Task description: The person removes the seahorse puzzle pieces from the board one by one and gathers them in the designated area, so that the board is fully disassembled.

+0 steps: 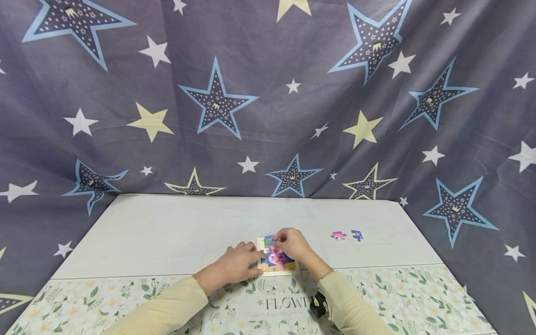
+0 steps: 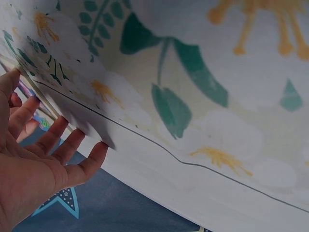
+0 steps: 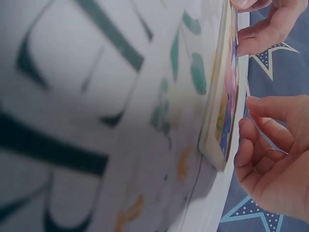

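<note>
A jigsaw puzzle in a pale shallow tray (image 1: 293,273) lies on the table, its picture mostly pink and blue. My left hand (image 1: 237,263) rests at the tray's left edge, fingers spread, with the index finger reaching onto the picture and the thumb by the lower left corner. Over the upper part of the tray, my right hand (image 1: 294,244) pinches a small puzzle piece between thumb and fingertips, mostly hidden by them. The right wrist view shows that hand (image 3: 270,150) close above the puzzle (image 3: 229,106), seen edge-on.
Two loose puzzle pieces, one pink (image 1: 338,236) and one blue (image 1: 357,235), lie on the white part of the table to the right. A flowered cloth (image 1: 167,298) covers the near part. Behind the table hangs a star-patterned curtain (image 1: 268,102).
</note>
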The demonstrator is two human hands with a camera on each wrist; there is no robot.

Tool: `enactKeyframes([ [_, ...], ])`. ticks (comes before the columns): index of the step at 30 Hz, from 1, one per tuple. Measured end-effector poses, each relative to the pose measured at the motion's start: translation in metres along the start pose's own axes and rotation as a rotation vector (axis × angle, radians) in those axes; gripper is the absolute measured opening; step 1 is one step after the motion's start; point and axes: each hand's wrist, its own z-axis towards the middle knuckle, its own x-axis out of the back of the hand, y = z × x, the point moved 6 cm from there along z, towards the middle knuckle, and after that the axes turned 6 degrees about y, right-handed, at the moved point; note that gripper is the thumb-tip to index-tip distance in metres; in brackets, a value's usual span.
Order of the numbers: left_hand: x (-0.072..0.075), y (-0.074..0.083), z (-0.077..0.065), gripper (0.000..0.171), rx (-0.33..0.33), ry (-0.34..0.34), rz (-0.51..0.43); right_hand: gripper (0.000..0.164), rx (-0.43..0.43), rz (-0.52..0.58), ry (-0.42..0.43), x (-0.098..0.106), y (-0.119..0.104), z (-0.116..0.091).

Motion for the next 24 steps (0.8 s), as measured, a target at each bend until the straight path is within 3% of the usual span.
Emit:
enactKeyframes([
  [24, 0.001, 0.000, -0.001, 0.046, 0.008, -0.010, -0.024, 0.004, -0.056, 0.008, 0.000, 0.009, 0.015, -0.002],
])
